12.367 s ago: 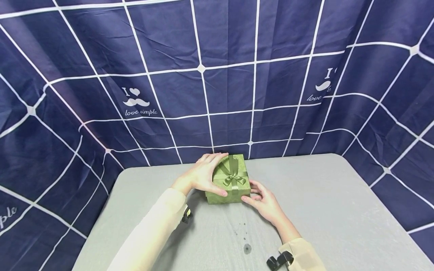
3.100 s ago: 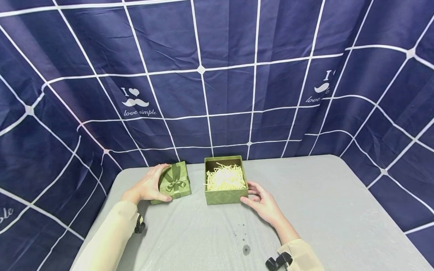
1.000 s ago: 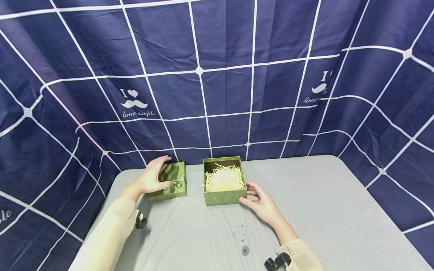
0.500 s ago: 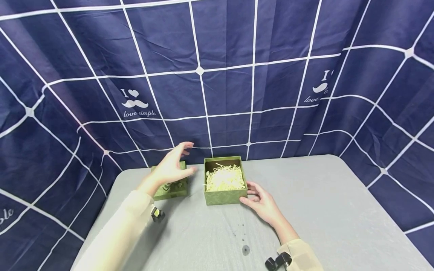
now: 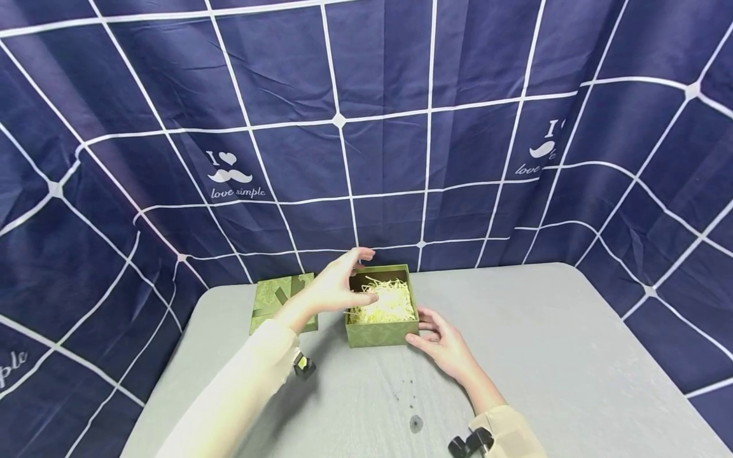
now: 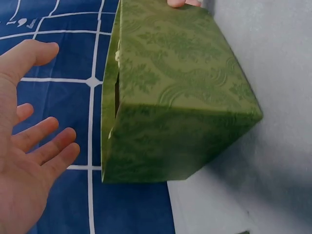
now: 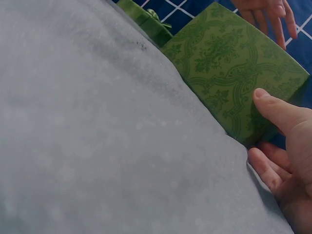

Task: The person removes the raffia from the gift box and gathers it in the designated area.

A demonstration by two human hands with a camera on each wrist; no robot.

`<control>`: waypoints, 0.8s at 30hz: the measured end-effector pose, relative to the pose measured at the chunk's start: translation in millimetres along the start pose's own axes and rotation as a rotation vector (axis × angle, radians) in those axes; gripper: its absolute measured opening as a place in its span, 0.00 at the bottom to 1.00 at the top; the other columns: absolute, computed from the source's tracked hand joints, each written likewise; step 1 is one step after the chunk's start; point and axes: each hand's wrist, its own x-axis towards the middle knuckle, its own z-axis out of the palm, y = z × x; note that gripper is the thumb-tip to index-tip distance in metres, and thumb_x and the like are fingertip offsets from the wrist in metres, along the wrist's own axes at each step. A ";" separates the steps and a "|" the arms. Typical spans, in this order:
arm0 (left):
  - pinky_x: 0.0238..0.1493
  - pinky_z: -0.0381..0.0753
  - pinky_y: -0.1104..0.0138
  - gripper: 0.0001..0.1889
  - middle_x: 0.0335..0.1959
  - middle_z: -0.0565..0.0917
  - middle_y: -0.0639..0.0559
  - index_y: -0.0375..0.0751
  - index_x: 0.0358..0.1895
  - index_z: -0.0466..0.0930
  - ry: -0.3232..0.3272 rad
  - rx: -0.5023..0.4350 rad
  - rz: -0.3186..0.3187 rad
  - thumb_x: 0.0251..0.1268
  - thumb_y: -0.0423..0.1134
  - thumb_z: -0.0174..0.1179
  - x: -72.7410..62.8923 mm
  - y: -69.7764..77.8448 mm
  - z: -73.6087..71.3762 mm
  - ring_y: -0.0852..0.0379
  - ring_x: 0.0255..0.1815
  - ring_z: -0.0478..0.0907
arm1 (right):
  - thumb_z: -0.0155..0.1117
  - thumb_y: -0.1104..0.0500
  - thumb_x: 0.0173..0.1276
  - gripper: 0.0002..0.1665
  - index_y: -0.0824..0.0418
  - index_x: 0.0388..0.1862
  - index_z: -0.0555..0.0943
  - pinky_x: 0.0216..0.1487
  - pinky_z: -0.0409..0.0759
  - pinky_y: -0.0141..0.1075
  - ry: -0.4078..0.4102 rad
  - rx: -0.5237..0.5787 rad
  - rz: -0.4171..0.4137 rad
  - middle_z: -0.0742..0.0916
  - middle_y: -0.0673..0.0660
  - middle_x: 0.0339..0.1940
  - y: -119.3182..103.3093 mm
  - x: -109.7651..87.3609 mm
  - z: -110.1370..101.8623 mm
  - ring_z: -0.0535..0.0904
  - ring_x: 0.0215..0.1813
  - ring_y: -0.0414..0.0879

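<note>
A green patterned gift box (image 5: 378, 334) stands lidless on the table, holding pale yellow shredded paper (image 5: 392, 304). Over its left side hovers my left hand (image 5: 333, 285), fingers spread and holding nothing; the left wrist view shows this hand (image 6: 29, 156) apart from the box wall (image 6: 180, 68). My right hand (image 5: 448, 343) grips the box's front right corner, its thumb (image 7: 275, 105) on the front and its fingers round the side. The box lid (image 5: 273, 294), with a green ribbon, lies to the left, partly hidden behind my left forearm.
A grey cloth covers the table (image 5: 544, 343), with a dark spot (image 5: 416, 423) near the front. Behind and at both sides hangs a navy curtain (image 5: 389, 152) with white lines. Black camera mounts (image 5: 472, 441) sit on the wrists.
The lid was lifted off the box and set down at the left. My left hand has let go of it and moved right, over the box. My right hand has stayed at the corner.
</note>
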 end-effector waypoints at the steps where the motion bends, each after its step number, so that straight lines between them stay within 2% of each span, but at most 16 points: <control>1: 0.73 0.78 0.49 0.44 0.74 0.76 0.40 0.37 0.78 0.67 -0.005 0.002 0.004 0.60 0.41 0.80 1.2 1.2 1.8 0.37 0.69 0.81 | 0.80 0.54 0.72 0.39 0.60 0.79 0.76 0.54 0.86 0.35 0.002 0.006 0.001 0.90 0.63 0.61 -0.5 -0.1 -0.1 0.88 0.56 0.53; 8: 0.74 0.77 0.52 0.44 0.73 0.77 0.39 0.31 0.77 0.68 -0.029 0.057 0.023 0.61 0.42 0.79 7.9 4.4 13.2 0.38 0.70 0.79 | 0.80 0.54 0.72 0.40 0.60 0.79 0.75 0.53 0.86 0.35 -0.006 0.005 0.000 0.90 0.64 0.61 1.0 0.5 -0.1 0.89 0.52 0.51; 16: 0.76 0.75 0.50 0.45 0.76 0.75 0.39 0.34 0.79 0.66 -0.077 0.056 -0.067 0.62 0.43 0.80 12.0 4.3 26.0 0.36 0.73 0.76 | 0.80 0.54 0.71 0.40 0.58 0.79 0.75 0.53 0.86 0.35 0.001 -0.013 0.012 0.90 0.61 0.61 4.6 2.2 0.7 0.89 0.55 0.51; 24: 0.79 0.70 0.48 0.46 0.75 0.75 0.33 0.29 0.78 0.66 -0.119 0.063 -0.085 0.61 0.43 0.80 15.8 -3.7 39.6 0.36 0.76 0.73 | 0.79 0.55 0.72 0.40 0.60 0.79 0.75 0.52 0.86 0.35 0.007 -0.012 -0.010 0.90 0.63 0.60 3.8 1.0 -0.3 0.89 0.52 0.49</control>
